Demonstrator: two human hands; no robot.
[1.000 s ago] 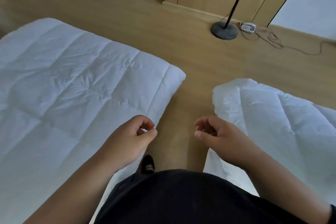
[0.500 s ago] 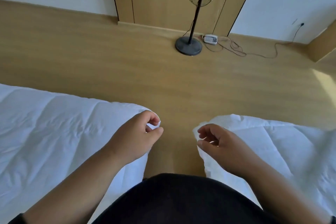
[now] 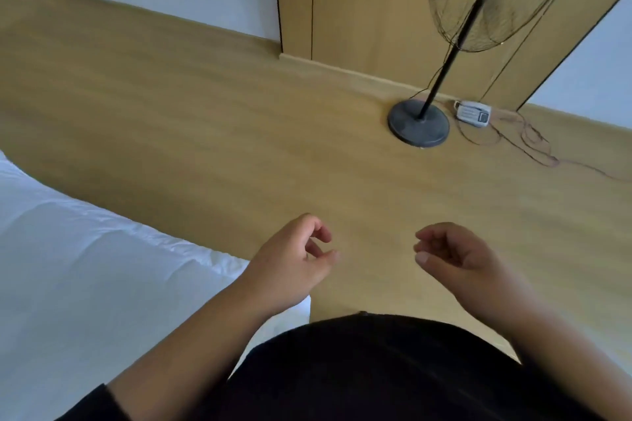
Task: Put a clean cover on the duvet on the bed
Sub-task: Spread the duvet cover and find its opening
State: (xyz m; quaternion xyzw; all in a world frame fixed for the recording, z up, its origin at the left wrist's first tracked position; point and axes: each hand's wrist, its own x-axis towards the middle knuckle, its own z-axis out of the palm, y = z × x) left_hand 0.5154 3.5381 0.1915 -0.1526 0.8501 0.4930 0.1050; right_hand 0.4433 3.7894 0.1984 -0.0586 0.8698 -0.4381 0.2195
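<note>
While two hands [image 3: 376,260] hover, one duvet [image 3: 85,267] lies.

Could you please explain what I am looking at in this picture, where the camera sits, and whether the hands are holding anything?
There is no machine here. A person wears a wide-angle camera on the head, looking forward and down, so you see their own arms and dark clothing from above. The task is to put a clean cover on a duvet.

The left hand and the right hand hang in front of the body with fingers loosely curled. Neither holds anything.

At lower left lies the white quilted duvet; the left forearm crosses above its corner. The rest is wooden floor. Farther off, a standing fan stands before a wooden panel, with a small white device and thin cords beside its base. No cover can be seen in this view.
</note>
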